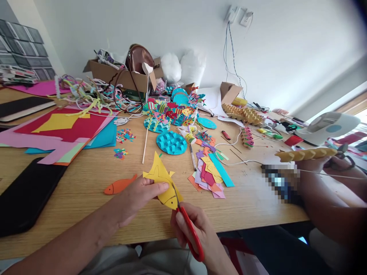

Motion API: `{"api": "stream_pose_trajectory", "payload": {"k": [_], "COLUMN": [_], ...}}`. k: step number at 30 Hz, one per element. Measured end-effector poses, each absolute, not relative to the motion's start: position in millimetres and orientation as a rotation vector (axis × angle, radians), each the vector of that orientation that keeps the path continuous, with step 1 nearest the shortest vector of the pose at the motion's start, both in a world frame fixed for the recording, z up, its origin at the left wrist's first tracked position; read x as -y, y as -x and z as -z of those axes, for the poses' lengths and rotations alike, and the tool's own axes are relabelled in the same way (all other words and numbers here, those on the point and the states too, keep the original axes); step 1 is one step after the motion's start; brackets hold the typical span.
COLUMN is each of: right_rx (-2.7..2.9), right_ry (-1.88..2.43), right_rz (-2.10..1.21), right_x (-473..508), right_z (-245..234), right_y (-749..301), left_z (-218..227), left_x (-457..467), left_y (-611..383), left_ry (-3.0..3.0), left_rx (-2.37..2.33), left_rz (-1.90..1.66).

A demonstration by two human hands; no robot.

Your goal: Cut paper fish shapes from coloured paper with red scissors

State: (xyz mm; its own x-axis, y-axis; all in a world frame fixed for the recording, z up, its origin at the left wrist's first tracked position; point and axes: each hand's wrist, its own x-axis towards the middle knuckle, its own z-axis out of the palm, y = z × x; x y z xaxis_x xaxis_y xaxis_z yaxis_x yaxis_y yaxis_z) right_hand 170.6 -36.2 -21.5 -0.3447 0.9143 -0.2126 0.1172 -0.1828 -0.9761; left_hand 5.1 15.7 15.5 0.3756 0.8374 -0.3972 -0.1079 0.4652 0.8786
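Note:
Between the thumb and fingers of my left hand (143,194) is a piece of yellow paper (164,176) with a fish drawn on it in dark lines. My right hand (197,225) grips red-handled scissors (192,233), and their blades meet the paper along the fish's outline, near its head. Part of the blades is hidden by the paper. On the table left of my left hand lies an orange paper fish (119,186) with a drawn eye and gill line. A pile of coloured paper scraps (210,173) lies to the right of the yellow paper.
A blue scalloped disc (171,143) and a pen (193,157) lie beyond my hands. Coloured sheets (61,130) and a black case (31,194) are at left. On the right, another person's hands (312,166) hold a tan ridged strip (306,154). A white cord (229,164) crosses the table.

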Motion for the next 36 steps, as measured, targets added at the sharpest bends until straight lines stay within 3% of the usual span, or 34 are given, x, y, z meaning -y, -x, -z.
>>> {"api": "stream_pose_trajectory", "payload": {"k": [36], "right_rx": [1.460], "right_ry": [1.311], "right_rz": [-1.520], "right_x": [38.4], "right_z": [17.2], "right_y": [-169.9], "left_z": [-17.1], "left_x": [-16.1], "left_y": [-4.7], "left_ry": [-0.961], "left_rx": [-1.023], "left_rz": [-0.631]}}
